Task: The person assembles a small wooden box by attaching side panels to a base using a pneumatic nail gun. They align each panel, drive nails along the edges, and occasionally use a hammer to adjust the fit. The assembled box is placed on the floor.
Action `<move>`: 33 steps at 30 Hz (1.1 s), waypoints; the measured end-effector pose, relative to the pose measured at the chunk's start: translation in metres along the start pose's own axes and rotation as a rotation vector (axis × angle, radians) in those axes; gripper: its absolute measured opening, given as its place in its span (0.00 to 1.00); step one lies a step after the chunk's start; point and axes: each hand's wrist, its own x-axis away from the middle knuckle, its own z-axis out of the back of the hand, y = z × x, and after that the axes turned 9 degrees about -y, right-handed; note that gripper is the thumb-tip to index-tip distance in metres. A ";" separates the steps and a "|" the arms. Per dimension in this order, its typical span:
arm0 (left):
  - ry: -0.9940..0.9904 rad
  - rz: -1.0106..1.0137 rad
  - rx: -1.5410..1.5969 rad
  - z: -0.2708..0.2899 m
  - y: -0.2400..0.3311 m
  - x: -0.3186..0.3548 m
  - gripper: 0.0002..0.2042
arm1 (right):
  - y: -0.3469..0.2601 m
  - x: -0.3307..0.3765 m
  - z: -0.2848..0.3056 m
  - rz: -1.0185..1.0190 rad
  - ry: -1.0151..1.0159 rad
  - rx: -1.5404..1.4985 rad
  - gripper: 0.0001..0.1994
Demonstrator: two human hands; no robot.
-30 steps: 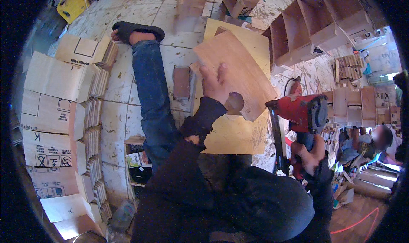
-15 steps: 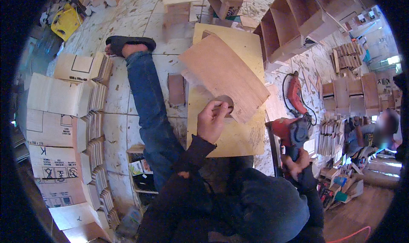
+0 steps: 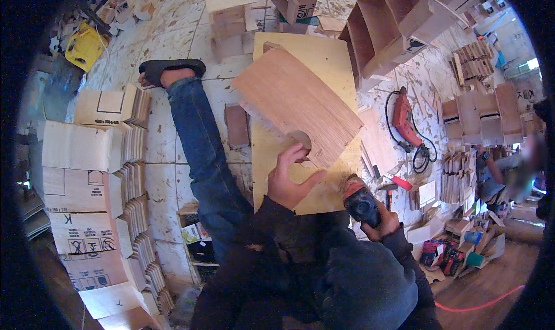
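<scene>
My left hand (image 3: pixel 291 182) is open, thumb and fingers spread, its fingertips against a brown rounded patch (image 3: pixel 299 143) at the near edge of a wooden box-like piece (image 3: pixel 298 102). Whether that patch is a loose disc or a cutout, I cannot tell. The wooden piece lies slanted on a yellowish board (image 3: pixel 277 182) in front of me. My right hand (image 3: pixel 384 221) is wrapped round a red and black power tool (image 3: pixel 361 200), held tilted at the board's near right corner. The tool's working end is partly hidden.
A corded red power tool (image 3: pixel 406 119) and a red-handled tool (image 3: pixel 400 182) lie on the tiled floor to the right. Stacked wooden panels (image 3: pixel 81 180) line the left. An open wooden shelf unit (image 3: pixel 384 29) stands far right. Another person (image 3: pixel 500 171) sits at the right.
My right hand has brought the red and black power tool leftward to the board's corner and turned it. The fingers of my left hand have spread from a pinch at the brown rounded patch.
</scene>
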 end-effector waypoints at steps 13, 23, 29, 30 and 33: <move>0.284 -0.056 -0.153 -0.034 -0.020 0.011 0.20 | -0.028 0.009 0.041 -0.202 0.052 -0.328 0.15; 0.311 0.143 0.045 -0.025 -0.014 0.018 0.20 | -0.037 0.015 0.042 -0.216 -0.037 -0.336 0.16; -0.005 0.062 -0.003 -0.007 -0.009 0.018 0.23 | -0.045 0.016 0.062 -0.162 -0.046 -0.427 0.13; -0.038 -0.003 -0.014 0.002 -0.009 0.016 0.23 | -0.049 0.015 0.070 -0.082 -0.046 -0.450 0.14; 0.063 0.004 0.250 0.021 -0.008 -0.007 0.23 | -0.067 0.006 0.097 0.044 -0.117 -0.469 0.19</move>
